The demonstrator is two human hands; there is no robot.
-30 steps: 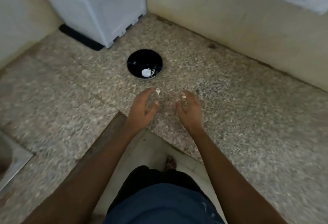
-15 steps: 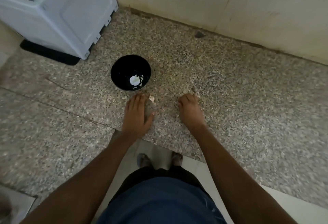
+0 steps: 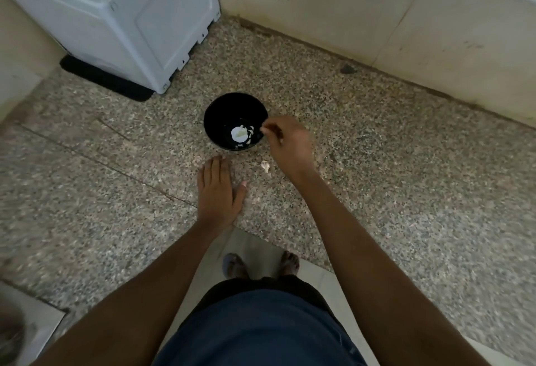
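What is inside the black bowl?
The black bowl holds a round white piece and small white bits beside it. The right hand covers its right rim; anything pinched there is hidden.

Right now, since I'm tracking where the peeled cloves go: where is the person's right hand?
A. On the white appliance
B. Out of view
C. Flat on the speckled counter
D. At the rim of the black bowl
D: the right hand is at the right rim of the black bowl, its fingers curled over the edge, while the left hand lies flat on the speckled counter.
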